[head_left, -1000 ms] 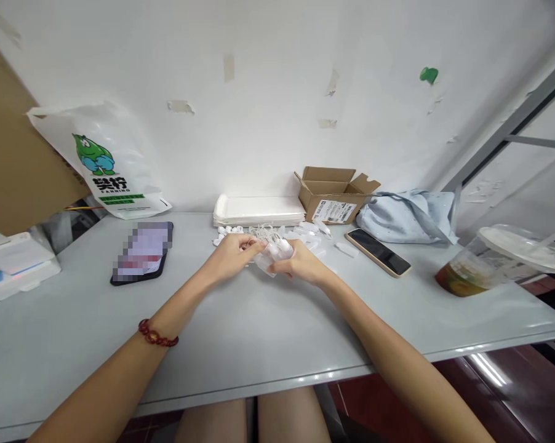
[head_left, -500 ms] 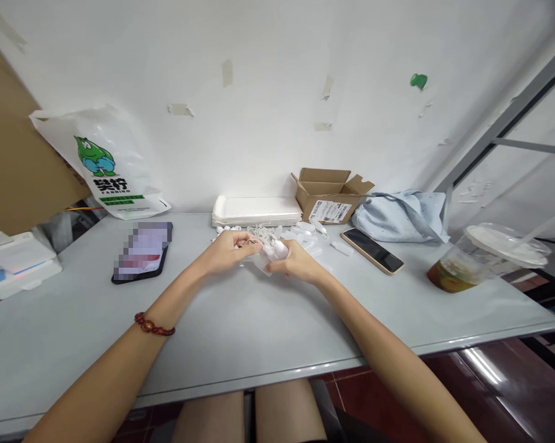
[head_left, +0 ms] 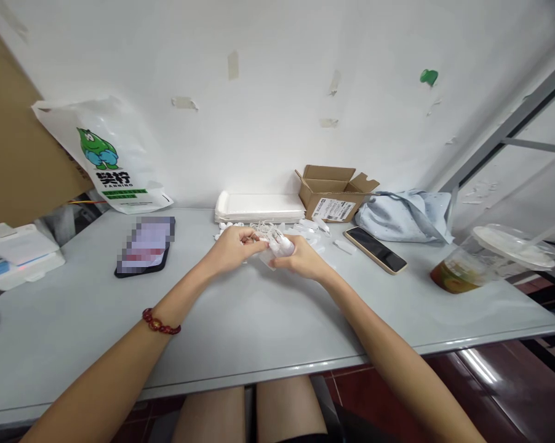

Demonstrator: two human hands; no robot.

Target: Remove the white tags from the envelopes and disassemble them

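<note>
Both hands meet over the middle of the table (head_left: 268,332). My right hand (head_left: 303,257) is closed around a white, partly see-through bundle (head_left: 281,246), which looks like thin plastic; its exact kind is not clear. My left hand (head_left: 235,249) pinches at the bundle's left edge, thumb and fingers together, and what lies between the fingertips is too small to name. Thin whitish strings (head_left: 269,231) stick up just behind the bundle. Small white pieces (head_left: 222,229) lie behind my left hand. Several clear plastic pieces (head_left: 311,229) are scattered behind my right hand.
Against the wall stand a stack of white trays (head_left: 259,208) and an open cardboard box (head_left: 330,194). A light blue cloth bag (head_left: 402,215), a phone (head_left: 375,250) and a drink cup (head_left: 471,261) are right. Left are another phone (head_left: 146,246) and a white printed bag (head_left: 115,157).
The bundle has turned slightly in my right hand and shows more rounded and white. My left fingertips have moved a little right, closer to it. The whole view has shifted slightly.
</note>
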